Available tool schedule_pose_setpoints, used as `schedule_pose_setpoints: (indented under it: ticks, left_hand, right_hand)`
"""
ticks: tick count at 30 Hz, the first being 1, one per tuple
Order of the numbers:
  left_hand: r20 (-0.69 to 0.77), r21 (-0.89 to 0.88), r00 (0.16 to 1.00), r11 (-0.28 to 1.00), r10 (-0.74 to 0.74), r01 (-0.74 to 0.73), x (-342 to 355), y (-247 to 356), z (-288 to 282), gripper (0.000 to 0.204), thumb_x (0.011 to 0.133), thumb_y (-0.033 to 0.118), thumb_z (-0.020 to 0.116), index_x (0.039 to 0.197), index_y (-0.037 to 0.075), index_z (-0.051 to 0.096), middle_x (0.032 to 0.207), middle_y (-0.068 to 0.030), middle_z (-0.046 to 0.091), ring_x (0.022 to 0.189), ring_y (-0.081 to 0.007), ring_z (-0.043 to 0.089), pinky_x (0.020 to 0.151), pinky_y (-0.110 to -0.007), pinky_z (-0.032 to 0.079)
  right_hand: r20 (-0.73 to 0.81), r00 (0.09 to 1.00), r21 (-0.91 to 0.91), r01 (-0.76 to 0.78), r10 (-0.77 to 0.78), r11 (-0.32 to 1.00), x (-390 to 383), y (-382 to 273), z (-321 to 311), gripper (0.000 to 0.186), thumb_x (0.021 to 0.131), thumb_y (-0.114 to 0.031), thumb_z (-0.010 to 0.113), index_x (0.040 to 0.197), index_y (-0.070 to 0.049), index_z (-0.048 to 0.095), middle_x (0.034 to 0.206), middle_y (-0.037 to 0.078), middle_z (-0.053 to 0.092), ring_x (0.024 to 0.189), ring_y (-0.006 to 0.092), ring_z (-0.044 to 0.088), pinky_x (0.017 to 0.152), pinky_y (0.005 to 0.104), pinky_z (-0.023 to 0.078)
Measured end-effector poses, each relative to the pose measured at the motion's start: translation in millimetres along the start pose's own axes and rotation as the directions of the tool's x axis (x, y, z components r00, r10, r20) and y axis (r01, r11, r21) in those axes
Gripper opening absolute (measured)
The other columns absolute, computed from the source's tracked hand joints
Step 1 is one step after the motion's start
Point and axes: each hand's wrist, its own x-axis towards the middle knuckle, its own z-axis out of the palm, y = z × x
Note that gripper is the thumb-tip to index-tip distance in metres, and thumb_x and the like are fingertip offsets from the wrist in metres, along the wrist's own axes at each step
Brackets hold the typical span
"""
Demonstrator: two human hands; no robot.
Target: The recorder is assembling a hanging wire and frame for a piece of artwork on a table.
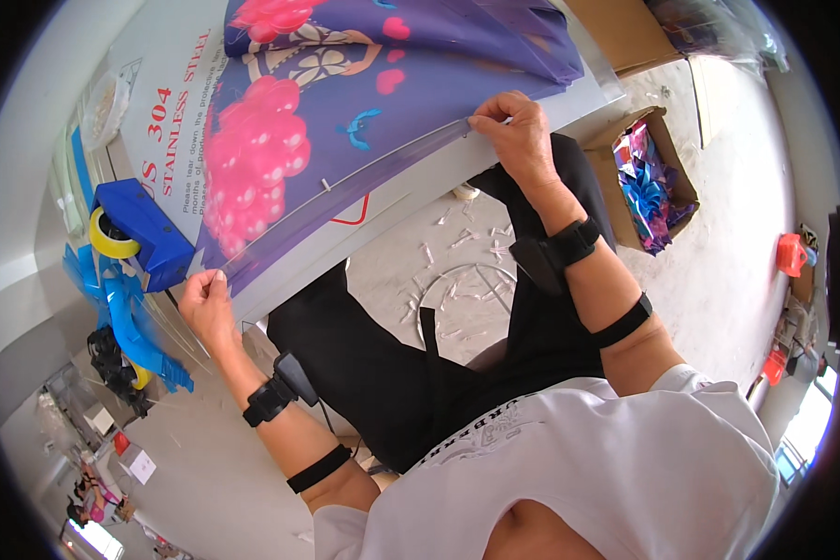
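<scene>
A purple printed sheet [420, 107], with pink balloon clusters and small hearts on it, lies over a metal-look panel [173, 140] in front of me. Along its near edge runs a thin pale rod [401, 154], with a small white piece [326, 185] on it about midway. My left hand [207, 306] is closed in a pinch at the near left corner, where the rod and sheet edge end. My right hand [518, 140] pinches the rod's other end between thumb and forefinger. Between the hands the edge looks stretched fairly straight. Fingertips partly hide what they grip.
Left of the sheet stands a blue tape dispenser [166, 250] with a yellow roll [112, 238]; bright blue strips [131, 313] hang beside it. A cardboard box [614, 210] of shiny scraps sits on the floor at right. White bits [462, 235] litter the floor between my legs.
</scene>
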Motion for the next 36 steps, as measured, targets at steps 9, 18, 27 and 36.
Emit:
schedule_pose_setpoints:
  ticks: [9, 18, 27, 36]
  left_hand:
    - [-0.051, -0.030, 0.999, 1.000, -0.001, -0.001, 7, 1, 0, 0.005, 0.082, 0.004, 0.064, 0.083, 0.000, 0.062, 0.066, 0.0024, 0.052, 0.056, -0.0047, 0.041, 0.048, -0.020, 0.033]
    - [-0.046, 0.007, 0.998, 0.999, -0.042, 0.042, 9, 5, 2, 0.005, 0.083, 0.005, 0.064, 0.085, 0.001, 0.062, 0.069, 0.0018, 0.054, 0.057, -0.0051, 0.043, 0.049, -0.021, 0.034]
    - [-0.017, -0.018, 0.997, 0.997, -0.069, 0.069, 8, 3, 1, 0.004, 0.083, 0.004, 0.064, 0.084, 0.001, 0.061, 0.067, 0.0026, 0.051, 0.056, -0.0049, 0.042, 0.049, -0.020, 0.033]
    - [-0.004, -0.032, 0.998, 0.998, -0.063, 0.063, 8, 6, 2, 0.004, 0.083, 0.005, 0.064, 0.084, 0.002, 0.061, 0.067, 0.0028, 0.050, 0.055, -0.0050, 0.041, 0.049, -0.020, 0.034]
  right_hand:
    - [-0.048, 0.998, -0.107, 0.032, -0.037, 0.994, 7, 2, 15, 0.009, 0.067, -0.011, 0.066, 0.065, -0.003, 0.064, 0.091, 0.011, 0.060, 0.093, 0.0308, 0.052, 0.082, 0.0386, 0.044]
    - [-0.064, 0.996, -0.177, 0.055, -0.067, 0.983, 4, -5, 17, 0.011, 0.069, -0.012, 0.068, 0.066, -0.002, 0.065, 0.097, 0.010, 0.060, 0.099, 0.0309, 0.050, 0.086, 0.0376, 0.042]
    - [-0.038, 0.996, -0.242, 0.071, -0.083, 0.968, 5, -7, 17, 0.013, 0.069, -0.012, 0.068, 0.067, 0.000, 0.065, 0.097, 0.011, 0.060, 0.099, 0.0317, 0.049, 0.086, 0.0382, 0.042]
    - [-0.049, 0.995, -0.244, 0.072, -0.086, 0.967, 4, -7, 19, 0.014, 0.068, -0.013, 0.069, 0.065, 0.000, 0.064, 0.095, 0.011, 0.060, 0.098, 0.0309, 0.050, 0.084, 0.0378, 0.043]
